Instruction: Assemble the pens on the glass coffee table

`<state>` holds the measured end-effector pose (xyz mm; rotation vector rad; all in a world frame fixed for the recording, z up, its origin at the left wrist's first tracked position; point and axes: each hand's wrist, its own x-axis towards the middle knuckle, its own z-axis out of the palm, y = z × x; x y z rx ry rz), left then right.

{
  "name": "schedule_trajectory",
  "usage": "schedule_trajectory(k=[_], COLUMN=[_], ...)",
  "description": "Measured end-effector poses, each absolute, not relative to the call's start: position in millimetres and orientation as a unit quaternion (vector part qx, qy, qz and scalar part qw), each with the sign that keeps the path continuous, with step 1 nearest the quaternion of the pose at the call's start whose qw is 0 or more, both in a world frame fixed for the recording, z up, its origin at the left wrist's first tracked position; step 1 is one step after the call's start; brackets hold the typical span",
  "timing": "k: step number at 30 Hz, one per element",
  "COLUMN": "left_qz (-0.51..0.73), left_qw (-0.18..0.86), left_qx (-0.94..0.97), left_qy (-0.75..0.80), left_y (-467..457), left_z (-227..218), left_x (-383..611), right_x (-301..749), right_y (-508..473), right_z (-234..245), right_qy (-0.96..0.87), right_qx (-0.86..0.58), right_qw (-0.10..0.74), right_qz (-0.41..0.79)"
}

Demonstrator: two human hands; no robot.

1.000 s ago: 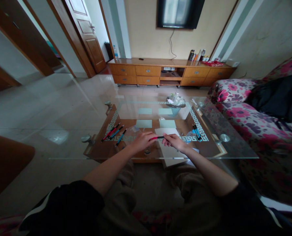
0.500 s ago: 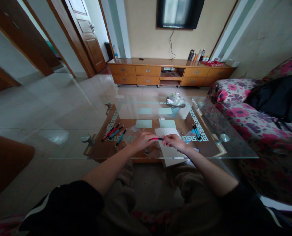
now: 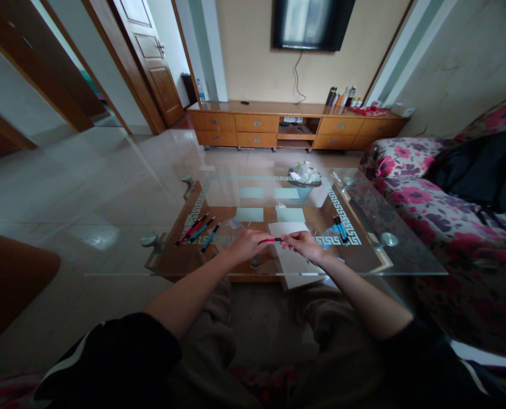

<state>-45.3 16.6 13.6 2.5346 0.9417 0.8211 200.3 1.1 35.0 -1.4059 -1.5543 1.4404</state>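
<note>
A red pen with a black end (image 3: 271,240) is held level between my two hands over the glass table (image 3: 120,268). My left hand (image 3: 249,244) is closed on its red part. Fingertips of my right hand (image 3: 300,244) pinch the black end, partly hiding it. On the left of the table lie red and black pens (image 3: 188,232) beside blue and black pens (image 3: 209,238). More blue and black pens (image 3: 340,229) lie together on the right. Beneath my right hand, a white sheet or board (image 3: 289,260) shows.
A basket (image 3: 304,184) full of plastic bags stands at the table's far side. Round metal fittings (image 3: 389,239) sit near the glass corners. To the right is a flowered sofa (image 3: 410,199) with a black bag (image 3: 483,167). A low wooden cabinet (image 3: 256,122) runs along the wall.
</note>
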Motion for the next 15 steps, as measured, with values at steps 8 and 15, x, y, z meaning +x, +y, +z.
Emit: schedule_trajectory(k=[8, 15], left_qz=[0.276, 0.269], left_qw=[0.171, 0.193], left_qx=[0.886, 0.885], left_qy=[0.332, 0.328], left_y=[16.2, 15.0], left_z=[14.8, 18.0], left_x=[-45.1, -45.2], right_x=[200.9, 202.3], right_y=[0.4, 2.0], right_z=[37.8, 32.4], right_qy=[-0.602, -0.617], right_qx=[-0.517, -0.509], right_qw=[0.297, 0.296], right_qz=[0.531, 0.522])
